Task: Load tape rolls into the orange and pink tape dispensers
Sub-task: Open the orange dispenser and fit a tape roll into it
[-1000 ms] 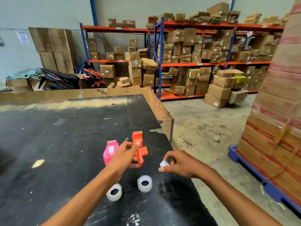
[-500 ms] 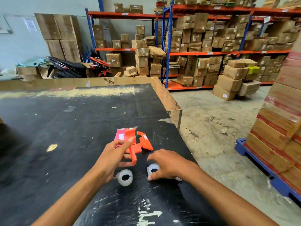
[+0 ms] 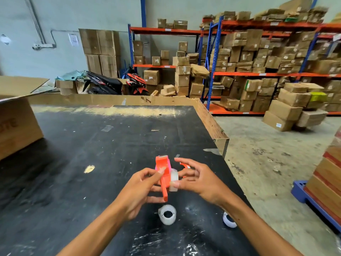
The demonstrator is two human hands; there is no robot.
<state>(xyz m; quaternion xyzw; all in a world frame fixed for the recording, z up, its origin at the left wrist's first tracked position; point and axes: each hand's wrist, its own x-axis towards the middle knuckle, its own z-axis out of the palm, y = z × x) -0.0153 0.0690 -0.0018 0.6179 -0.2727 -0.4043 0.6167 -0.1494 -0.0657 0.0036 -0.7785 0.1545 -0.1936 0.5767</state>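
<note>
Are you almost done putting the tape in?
Not yet, nothing looks finished. The left hand holds the orange plastic tape dispenser while the right hand presses a clear tape roll against it. Another clear tape roll waits on the black table, and the pink dispenser peeks out behind, seemingly unloaded.

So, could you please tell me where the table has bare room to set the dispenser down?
The black table lies bare from the cardboard box on the left across to its right edge, beyond the hands. Nearer, it is crowded: a tape roll sits under the hands, and a white object lies beside the right forearm.
</note>
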